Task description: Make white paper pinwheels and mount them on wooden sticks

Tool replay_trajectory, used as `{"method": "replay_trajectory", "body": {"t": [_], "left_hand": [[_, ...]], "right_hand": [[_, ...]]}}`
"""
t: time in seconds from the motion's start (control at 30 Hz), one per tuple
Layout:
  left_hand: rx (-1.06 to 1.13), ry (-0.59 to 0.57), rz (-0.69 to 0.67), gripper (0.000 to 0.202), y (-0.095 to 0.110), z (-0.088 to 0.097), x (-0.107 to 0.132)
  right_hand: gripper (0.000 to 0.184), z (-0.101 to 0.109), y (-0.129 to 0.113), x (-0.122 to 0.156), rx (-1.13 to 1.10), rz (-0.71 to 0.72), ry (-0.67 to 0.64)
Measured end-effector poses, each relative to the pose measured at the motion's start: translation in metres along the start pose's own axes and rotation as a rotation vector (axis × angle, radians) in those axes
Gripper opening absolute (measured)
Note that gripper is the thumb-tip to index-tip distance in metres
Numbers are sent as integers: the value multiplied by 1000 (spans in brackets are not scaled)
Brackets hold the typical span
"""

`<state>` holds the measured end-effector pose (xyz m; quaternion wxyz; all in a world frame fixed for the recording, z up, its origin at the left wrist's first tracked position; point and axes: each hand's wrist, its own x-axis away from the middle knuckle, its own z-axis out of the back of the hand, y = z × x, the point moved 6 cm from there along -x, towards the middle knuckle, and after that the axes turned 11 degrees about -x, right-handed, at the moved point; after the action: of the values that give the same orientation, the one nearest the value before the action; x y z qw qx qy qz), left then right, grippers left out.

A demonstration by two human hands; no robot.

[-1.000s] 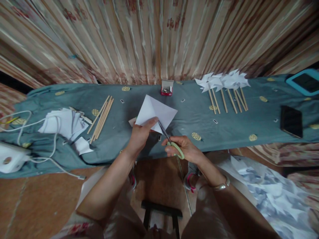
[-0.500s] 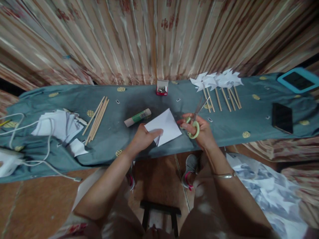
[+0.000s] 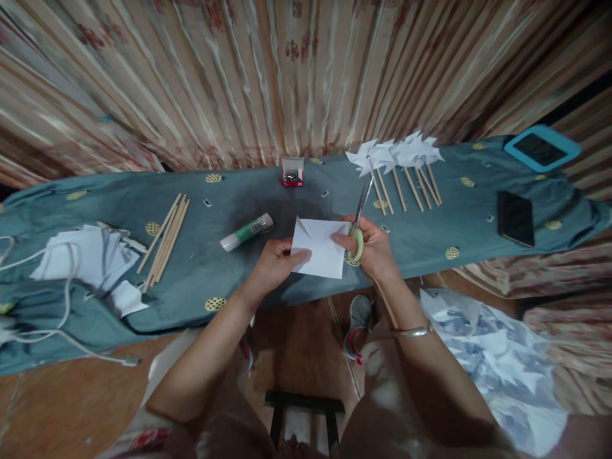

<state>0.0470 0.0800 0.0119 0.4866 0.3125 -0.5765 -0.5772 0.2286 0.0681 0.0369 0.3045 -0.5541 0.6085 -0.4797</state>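
Between my hands is a white paper square (image 3: 321,258) with a slit running in from its upper left corner. My left hand (image 3: 273,266) pinches its left edge, thumb on top. In my right hand (image 3: 373,250) are scissors (image 3: 359,236) with pale green handles, their blades pointing up and away from me. The right thumb also presses on the paper's right edge. A glue stick (image 3: 247,232) with a green label lies beyond my left hand. Farther back sits a small red and white box (image 3: 292,173) of metal pieces.
Paper pinwheels (image 3: 394,156) on wooden sticks lie at the back right, near a black phone (image 3: 515,218) and a blue-framed tablet (image 3: 542,148). Leftward are loose wooden sticks (image 3: 167,242), stacked paper (image 3: 86,255) and a white cable (image 3: 67,299). A bag of white paper pieces (image 3: 497,363) stands below right.
The paper has been turned so its edges lie nearly level, showing a slit at the upper left. My right hand, still with the scissors, has come in and touches the paper. The view shifted.
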Motion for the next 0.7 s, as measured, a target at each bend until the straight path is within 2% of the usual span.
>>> {"method": "replay_trajectory", "body": {"t": [0.23,0.37,0.53,0.63,0.7], "left_hand": [[-92,54,-88,20,19,3,-3],[-70,106,-86,18,28,6,-4],[43,191,-75,14,27,11,-10],[207,212,-55,21,19,1,-14],[301,154,-21,32,11,-18,-17]], "right_hand": [[40,18,-14,-6,4,63,87],[34,33,-20,-9,13,135,109],[34,52,-18,-15,-165,167,212],[34,56,-11,-18,-299,151,273],[32,53,-3,-18,-338,119,306]]}}
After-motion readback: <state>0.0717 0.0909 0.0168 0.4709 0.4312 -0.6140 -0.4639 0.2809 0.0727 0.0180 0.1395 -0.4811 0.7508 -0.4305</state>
